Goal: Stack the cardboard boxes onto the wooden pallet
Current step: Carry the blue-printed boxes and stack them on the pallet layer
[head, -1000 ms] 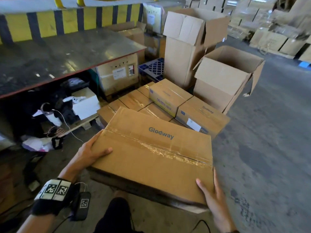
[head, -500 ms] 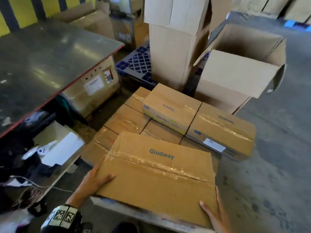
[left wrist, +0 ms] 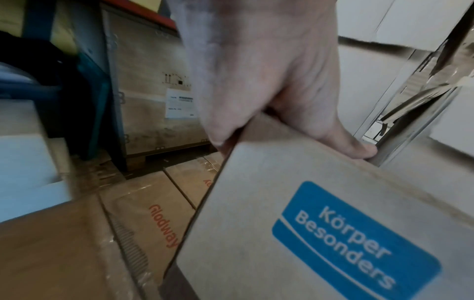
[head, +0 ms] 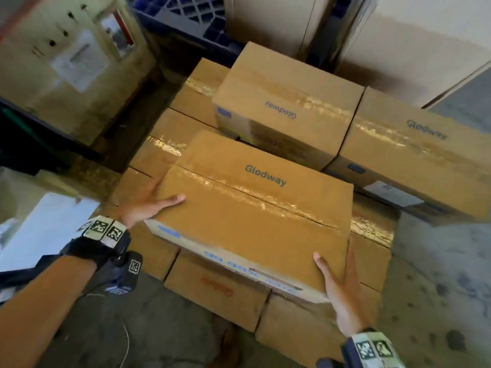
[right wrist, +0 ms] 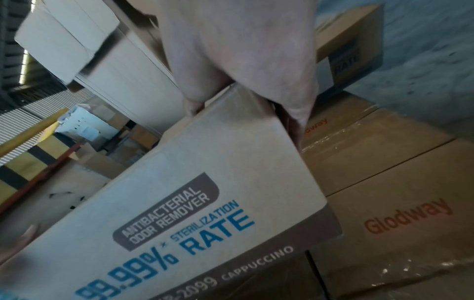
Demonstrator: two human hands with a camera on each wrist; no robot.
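Note:
I carry a taped brown "Glodway" cardboard box with both hands, just over the near part of the stack. My left hand grips its left side with the thumb on top; the left wrist view shows this hand on the box's edge. My right hand grips the near right corner, and in the right wrist view it clasps the printed box. Below lies a layer of several flat boxes. Two boxes stand on that layer behind. The wooden pallet is hidden under the boxes.
A blue plastic pallet lies at the back. Tall cartons stand behind the stack. A labelled carton sits under the table at the left, and a white box lies beside my left arm. Concrete floor runs along the right.
I have come closer to the stack and carried the box forward and down, so it is over the near boxes of the lower layer. Both hands keep the same grip.

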